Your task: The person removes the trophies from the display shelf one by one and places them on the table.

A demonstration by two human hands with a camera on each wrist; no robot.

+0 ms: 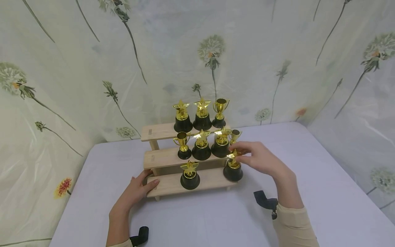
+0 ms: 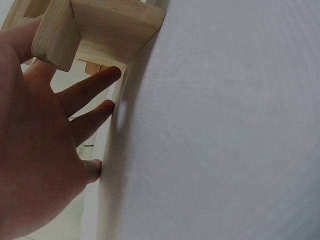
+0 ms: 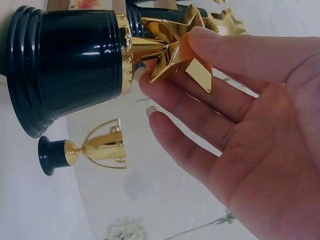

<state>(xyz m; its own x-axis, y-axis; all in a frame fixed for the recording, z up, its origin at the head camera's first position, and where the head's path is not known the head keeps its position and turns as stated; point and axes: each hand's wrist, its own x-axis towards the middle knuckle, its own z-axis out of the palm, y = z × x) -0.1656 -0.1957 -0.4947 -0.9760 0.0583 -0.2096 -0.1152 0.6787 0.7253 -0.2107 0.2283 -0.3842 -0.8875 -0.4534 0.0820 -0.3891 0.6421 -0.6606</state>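
Note:
My right hand pinches the gold star of a black-based star trophy at the right end of the bottom step. In the right wrist view the thumb lies on the star, other fingers behind it. My left hand grips the left end of the three-step wooden stand, thumb on top; in the left wrist view, several fingers extend below the board. Another star trophy stands mid-step. A small cup trophy is just beyond the right hand, its base hidden in the head view.
On the middle step stand a cup trophy and two star trophies. The top step bears two star trophies and a cup trophy. A white-covered table lies beneath; a dandelion-patterned sheet hangs behind.

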